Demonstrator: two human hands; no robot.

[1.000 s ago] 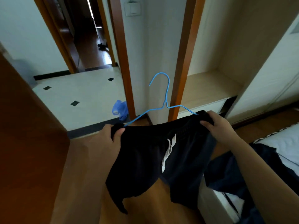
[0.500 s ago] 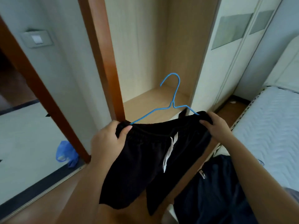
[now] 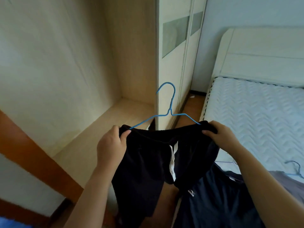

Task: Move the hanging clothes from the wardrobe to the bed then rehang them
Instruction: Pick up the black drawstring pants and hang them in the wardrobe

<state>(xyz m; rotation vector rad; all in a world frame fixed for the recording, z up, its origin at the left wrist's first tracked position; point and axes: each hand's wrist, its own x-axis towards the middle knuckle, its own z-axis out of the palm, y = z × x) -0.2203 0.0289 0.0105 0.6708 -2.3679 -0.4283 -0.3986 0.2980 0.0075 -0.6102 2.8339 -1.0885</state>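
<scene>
I am pinching the black shorts by the waistband corners, left hand and right hand, blue hanger rising between them.

No readable text, labels, brands or numbers anywhere in view.

The only mark near to a sign is a small white patch on the dark navy garment lying at the foot of the white quilted bed; it is too small and blurred to read, and whether it is a logo or a tag cannot be told. The black drawstring shorts on the blue wire hanger show only plain white cords, and the pale wooden wardrobe bears no lettering.
</scene>
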